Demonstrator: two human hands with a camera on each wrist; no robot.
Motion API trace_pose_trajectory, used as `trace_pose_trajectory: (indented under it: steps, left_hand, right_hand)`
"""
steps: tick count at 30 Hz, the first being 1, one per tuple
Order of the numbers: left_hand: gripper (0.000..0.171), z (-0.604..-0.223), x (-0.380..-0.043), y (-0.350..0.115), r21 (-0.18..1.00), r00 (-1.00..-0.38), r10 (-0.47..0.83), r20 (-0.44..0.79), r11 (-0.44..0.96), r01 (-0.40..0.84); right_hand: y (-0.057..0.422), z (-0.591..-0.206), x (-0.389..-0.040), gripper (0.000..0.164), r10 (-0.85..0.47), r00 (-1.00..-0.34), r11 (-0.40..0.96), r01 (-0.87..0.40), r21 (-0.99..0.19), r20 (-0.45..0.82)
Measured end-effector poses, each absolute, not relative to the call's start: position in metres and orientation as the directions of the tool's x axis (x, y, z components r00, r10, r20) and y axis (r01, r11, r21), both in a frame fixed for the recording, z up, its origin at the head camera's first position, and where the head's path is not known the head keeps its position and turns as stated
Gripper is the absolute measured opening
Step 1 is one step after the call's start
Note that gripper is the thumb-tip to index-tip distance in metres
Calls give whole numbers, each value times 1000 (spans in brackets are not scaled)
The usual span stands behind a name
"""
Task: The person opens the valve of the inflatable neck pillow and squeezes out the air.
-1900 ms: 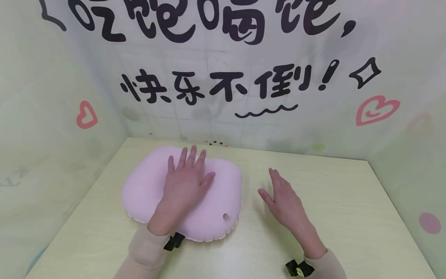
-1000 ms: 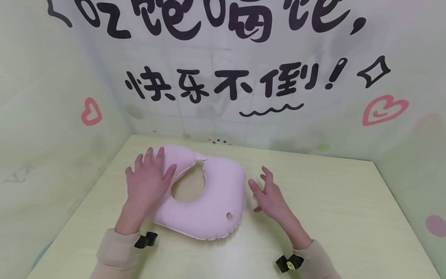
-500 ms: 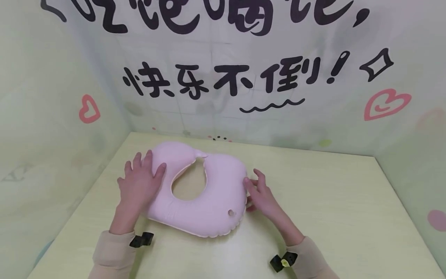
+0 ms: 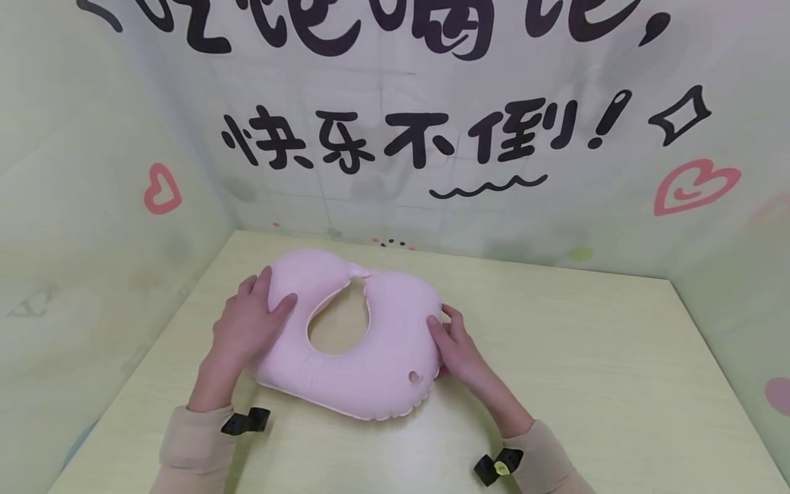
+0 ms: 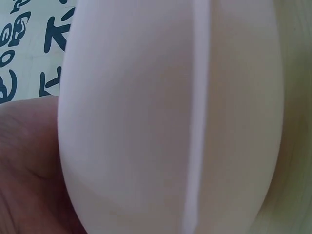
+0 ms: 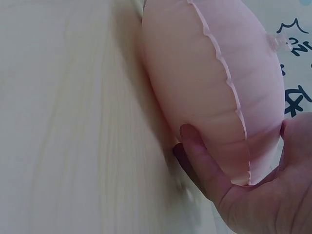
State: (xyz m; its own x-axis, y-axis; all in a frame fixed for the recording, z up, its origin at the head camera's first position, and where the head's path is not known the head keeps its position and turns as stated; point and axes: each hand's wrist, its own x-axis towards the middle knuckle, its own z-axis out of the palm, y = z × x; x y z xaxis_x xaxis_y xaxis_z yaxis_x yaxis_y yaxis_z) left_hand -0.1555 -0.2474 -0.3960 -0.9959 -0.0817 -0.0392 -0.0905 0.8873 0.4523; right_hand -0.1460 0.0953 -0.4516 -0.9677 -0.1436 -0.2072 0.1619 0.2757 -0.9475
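A pink inflatable neck pillow (image 4: 395, 322) lies on the table, its teardrop opening narrowing toward the back. My left hand (image 4: 247, 322) holds its left side, thumb on the upper face and fingers along the outer edge. At the right side, my right hand (image 4: 458, 346) grips the edge with the thumb on top. The right wrist view shows the fingers (image 6: 207, 168) curled against the pillow's underside, below its puckered seam. A small clear valve (image 4: 415, 377) sits at the near right corner. In the left wrist view the smooth side seam (image 5: 200, 97) fills the middle; those fingertips are hidden.
The pale wood table (image 4: 574, 363) extends right and in front of the pillow. A printed fabric backdrop (image 4: 395, 82) with black lettering and hearts encloses the back and both sides. Black camera mounts (image 4: 247, 420) sit on both wrists.
My left hand has slid from the pillow's middle to its left side, uncovering the opening. My right hand has come leftward from the table and taken hold of the right edge.
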Motion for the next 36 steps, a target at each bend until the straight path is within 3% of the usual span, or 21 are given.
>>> trace_pose_trajectory:
  steps: [24,36]
  left_hand:
    - [84,-380,-147,-234,473,-994,5,-107,880,-46]
    - [74,-379,-144,-226,520,-992,112,-60,852,65]
  right_hand:
    - [121,-446,-143,67,-95,-963,302,213,-929,-252]
    - [161,-437,-152,64,-114,-956,352,216,-911,-271]
